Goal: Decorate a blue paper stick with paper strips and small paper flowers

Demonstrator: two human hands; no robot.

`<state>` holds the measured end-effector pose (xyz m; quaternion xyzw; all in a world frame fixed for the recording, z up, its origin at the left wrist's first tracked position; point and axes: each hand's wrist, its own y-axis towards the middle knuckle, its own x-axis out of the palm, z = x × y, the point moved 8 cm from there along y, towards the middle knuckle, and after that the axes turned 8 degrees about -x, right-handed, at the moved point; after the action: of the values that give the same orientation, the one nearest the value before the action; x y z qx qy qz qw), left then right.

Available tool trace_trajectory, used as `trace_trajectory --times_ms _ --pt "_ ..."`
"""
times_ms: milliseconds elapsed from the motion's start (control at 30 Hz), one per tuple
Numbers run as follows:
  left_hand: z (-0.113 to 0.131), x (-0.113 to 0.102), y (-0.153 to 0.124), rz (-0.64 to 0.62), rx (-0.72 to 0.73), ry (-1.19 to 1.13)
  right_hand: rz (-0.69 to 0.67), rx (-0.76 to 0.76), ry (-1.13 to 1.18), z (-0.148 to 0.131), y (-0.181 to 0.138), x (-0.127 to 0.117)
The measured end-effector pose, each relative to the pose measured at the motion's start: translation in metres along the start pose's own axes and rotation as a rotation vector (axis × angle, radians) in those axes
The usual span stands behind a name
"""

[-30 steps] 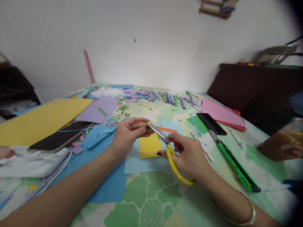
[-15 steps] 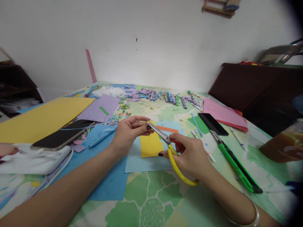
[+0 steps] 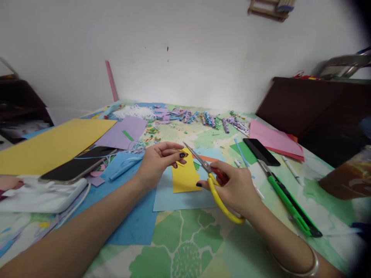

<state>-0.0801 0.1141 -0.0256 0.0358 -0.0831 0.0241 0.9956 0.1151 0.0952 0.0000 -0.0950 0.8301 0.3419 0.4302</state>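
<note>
My right hand (image 3: 236,189) holds a pair of scissors (image 3: 201,161) by its yellow and red handles, blades pointing up and left. My left hand (image 3: 160,160) is closed in a pinch, thumb against fingers, near the blade tips; what it pinches is too small to make out. Below both hands lies a yellow paper rectangle (image 3: 185,180) on a light blue sheet (image 3: 169,202). An orange strip (image 3: 210,158) and a small green piece (image 3: 196,166) show behind the blades.
To the right lie a green utility knife (image 3: 291,204), a black phone (image 3: 261,151), pens and pink paper (image 3: 272,137). A cup of brown drink (image 3: 346,177) stands at the right edge. Another phone (image 3: 77,166), a white tray (image 3: 66,197) and a yellow sheet (image 3: 55,144) are left. Curled paper strips (image 3: 207,119) lie behind.
The scissors have moved slightly right, and their tips have come away from my left fingers. The green piece now shows beside the yellow paper. My left hand has hardly moved.
</note>
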Motion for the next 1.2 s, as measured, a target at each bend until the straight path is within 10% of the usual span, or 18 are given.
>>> trace_trajectory --times_ms 1200 --pt "0.001 0.013 -0.008 -0.032 -0.029 -0.109 -0.101 0.003 0.022 -0.004 -0.001 0.012"
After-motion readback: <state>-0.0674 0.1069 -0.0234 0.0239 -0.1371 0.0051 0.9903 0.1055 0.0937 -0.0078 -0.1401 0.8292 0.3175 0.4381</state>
